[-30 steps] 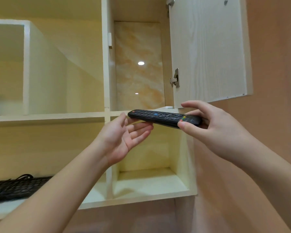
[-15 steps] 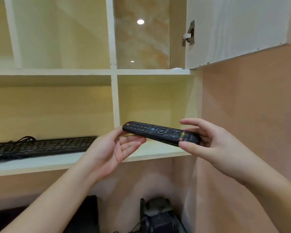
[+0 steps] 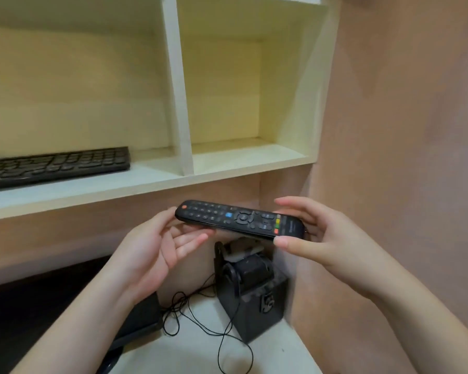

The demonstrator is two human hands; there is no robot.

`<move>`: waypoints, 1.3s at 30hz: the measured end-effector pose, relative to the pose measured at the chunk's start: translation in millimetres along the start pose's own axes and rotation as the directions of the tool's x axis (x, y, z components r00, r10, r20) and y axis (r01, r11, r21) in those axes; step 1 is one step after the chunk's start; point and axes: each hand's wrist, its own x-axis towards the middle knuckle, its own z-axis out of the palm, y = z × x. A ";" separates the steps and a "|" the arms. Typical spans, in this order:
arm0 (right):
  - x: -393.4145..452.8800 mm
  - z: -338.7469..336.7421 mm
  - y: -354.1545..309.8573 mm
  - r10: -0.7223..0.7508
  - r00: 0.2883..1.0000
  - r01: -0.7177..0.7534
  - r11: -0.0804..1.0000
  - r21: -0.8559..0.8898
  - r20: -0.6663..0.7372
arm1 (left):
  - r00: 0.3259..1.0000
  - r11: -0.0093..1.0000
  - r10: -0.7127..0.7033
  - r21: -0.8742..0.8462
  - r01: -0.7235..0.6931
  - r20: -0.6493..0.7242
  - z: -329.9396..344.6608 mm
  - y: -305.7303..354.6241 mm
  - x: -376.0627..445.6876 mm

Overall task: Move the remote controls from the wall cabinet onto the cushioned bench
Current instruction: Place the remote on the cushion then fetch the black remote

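Note:
A black remote control (image 3: pixel 238 219) with coloured buttons lies level in the air below the cream wall cabinet (image 3: pixel 243 163). My right hand (image 3: pixel 324 238) pinches its near end between thumb and fingers. Palm up and fingers relaxed, my left hand (image 3: pixel 157 247) touches the remote's far end with its fingertips from below. The cushioned bench is out of view.
A black keyboard (image 3: pixel 57 164) lies on the cabinet's bottom shelf at the left. Below stand a black box-like device (image 3: pixel 250 287) with thin black cables (image 3: pixel 200 314) on a white surface, and a dark flat device (image 3: pixel 141 317). A pink wall (image 3: pixel 403 130) closes the right side.
Both hands have carried the remote down, out of the upper cabinet compartment to below the bottom shelf. My view has tilted down; the cabinet door has left the frame.

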 end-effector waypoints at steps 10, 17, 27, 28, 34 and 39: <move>-84.0 7.2 31.9 0.174 0.951 -0.150 0.983 0.110 -0.256 | 0.974 0.984 -0.172 0.076 0.162 0.148 12.4 -68.8 1.6; -162.9 -12.5 51.2 0.277 0.878 -0.200 0.953 0.226 -0.390 | 0.921 0.956 -0.290 0.120 0.267 0.259 50.9 -121.9 -23.7; -328.9 -24.9 62.1 0.439 0.745 -0.277 0.889 0.365 -0.503 | 0.817 0.859 -0.494 0.308 0.408 0.298 113.7 -209.6 -110.7; -346.9 -25.0 61.3 0.457 0.725 -0.279 0.879 0.387 -0.515 | 0.801 0.850 -0.510 0.324 0.414 0.313 119.4 -220.4 -121.4; -440.5 -32.1 54.5 0.547 0.562 -0.303 0.834 0.461 -0.621 | 0.690 0.827 -0.557 0.379 0.415 0.462 161.6 -277.5 -174.2; -492.7 -35.6 51.1 0.574 0.427 -0.288 0.819 0.497 -0.699 | 0.580 0.797 -0.604 0.423 0.431 0.547 192.5 -319.2 -196.9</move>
